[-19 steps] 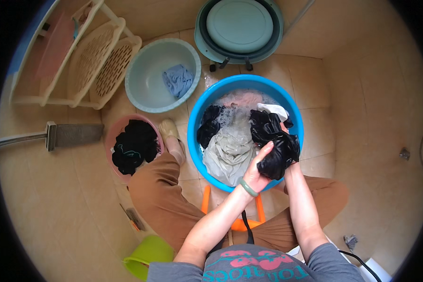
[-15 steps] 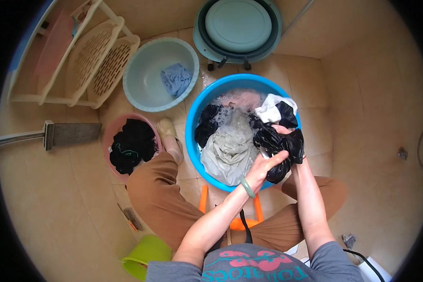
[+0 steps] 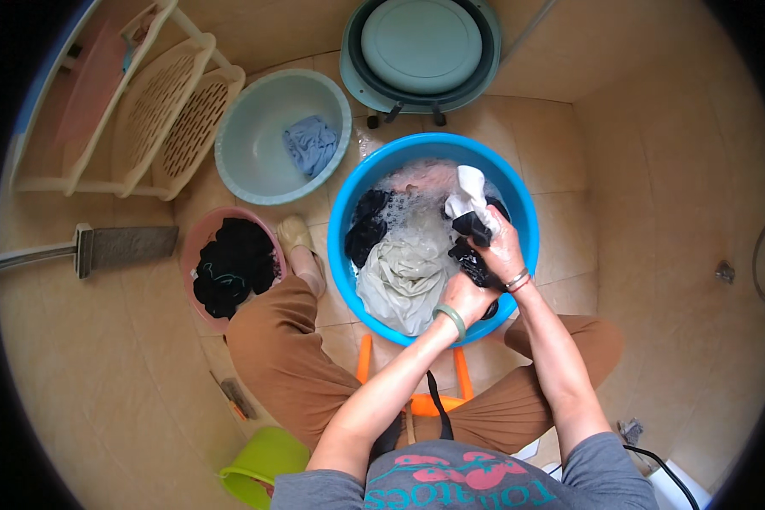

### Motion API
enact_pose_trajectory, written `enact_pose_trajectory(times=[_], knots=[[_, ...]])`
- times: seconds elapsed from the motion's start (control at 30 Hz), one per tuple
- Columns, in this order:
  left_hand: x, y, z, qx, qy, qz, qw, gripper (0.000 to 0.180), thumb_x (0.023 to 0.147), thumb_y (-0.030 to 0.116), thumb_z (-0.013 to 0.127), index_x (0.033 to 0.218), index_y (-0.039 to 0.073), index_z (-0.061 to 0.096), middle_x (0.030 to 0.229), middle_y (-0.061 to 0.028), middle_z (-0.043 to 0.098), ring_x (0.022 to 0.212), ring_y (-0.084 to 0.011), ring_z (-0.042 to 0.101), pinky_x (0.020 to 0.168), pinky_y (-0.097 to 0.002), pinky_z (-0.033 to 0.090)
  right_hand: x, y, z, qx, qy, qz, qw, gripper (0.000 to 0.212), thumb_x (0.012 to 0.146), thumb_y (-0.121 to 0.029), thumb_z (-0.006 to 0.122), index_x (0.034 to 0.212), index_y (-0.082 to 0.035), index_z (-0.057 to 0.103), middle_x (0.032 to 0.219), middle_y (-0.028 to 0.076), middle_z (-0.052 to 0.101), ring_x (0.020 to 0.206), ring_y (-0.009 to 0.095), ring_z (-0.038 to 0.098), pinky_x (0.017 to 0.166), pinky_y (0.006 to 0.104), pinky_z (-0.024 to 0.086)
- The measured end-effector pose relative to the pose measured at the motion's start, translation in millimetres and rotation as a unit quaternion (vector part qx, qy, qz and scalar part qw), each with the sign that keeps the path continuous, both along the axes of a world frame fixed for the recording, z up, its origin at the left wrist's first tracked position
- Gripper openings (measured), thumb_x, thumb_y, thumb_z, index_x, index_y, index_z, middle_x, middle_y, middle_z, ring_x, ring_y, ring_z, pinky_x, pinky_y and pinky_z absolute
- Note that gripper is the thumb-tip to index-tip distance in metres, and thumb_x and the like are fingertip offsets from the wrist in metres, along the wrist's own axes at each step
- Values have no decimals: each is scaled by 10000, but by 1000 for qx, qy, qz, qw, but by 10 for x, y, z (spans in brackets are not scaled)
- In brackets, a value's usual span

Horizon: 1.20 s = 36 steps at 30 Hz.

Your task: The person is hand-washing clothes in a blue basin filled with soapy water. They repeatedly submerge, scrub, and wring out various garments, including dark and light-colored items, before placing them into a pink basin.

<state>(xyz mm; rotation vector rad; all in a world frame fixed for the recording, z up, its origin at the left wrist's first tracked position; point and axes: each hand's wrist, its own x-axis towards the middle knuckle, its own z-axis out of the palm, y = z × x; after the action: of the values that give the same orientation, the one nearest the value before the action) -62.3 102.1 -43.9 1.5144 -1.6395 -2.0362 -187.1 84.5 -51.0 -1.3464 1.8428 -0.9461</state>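
A wet black-and-white garment is bunched between my two hands over the right side of a blue basin. My right hand grips it higher up, with the white part sticking out beyond the fingers. Closer to me, my left hand is closed on the lower black end. Soapy water in the basin holds a pale grey garment near the left hand, a dark garment at the left and a pink cloth at the far side.
Left of the basin stand a pale green basin with a blue cloth and a pink tub of black clothes. Folded basins lean at the back. Beyond are a cream rack, a brush and a green bucket.
My right hand has come up from beneath the garment and now grips it from above. The white part has shifted left, and the black part is bunched tighter between my hands.
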Motion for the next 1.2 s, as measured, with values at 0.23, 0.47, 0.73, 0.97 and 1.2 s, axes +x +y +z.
enact_pose_trajectory(times=[0.23,0.47,0.73,0.97,1.2], knots=[[277,-47,-144,342,354,147,858,437,890,272,634,1239,20,562,1102,-60,651,981,-136,627,867,-284,493,-34,-2,-173,66,-197,-110,972,429,717,-35,696,1110,-10,526,1021,79,613,933,186,588,835,334,471],[197,-259,-30,337,256,167,891,596,868,466,669,1206,-14,565,1075,-93,668,942,-150,664,786,-265,545,12,180,-151,46,-49,24,997,594,917,-221,538,1427,-23,307,1443,188,298,1328,285,339,1104,366,292],[236,-300,-15,499,400,239,731,381,940,352,579,1184,60,594,1062,-57,679,897,-172,677,810,-309,559,-432,-89,219,10,-107,82,991,718,872,-271,675,1477,-76,341,1573,146,203,1447,241,202,1151,360,198],[222,12,94,652,585,85,476,613,942,402,502,1356,-41,410,1242,-205,543,900,-279,596,857,-441,524,-279,-228,-107,-9,-742,36,669,879,846,-767,348,1443,-124,406,1566,145,218,1429,345,207,1098,542,302],[254,-127,352,612,574,192,509,569,945,413,482,1319,-14,444,1212,-162,545,813,-218,513,758,-370,492,72,-115,327,-101,-779,84,613,648,747,-505,766,1230,-126,560,1263,114,550,1298,438,392,1013,602,396]])
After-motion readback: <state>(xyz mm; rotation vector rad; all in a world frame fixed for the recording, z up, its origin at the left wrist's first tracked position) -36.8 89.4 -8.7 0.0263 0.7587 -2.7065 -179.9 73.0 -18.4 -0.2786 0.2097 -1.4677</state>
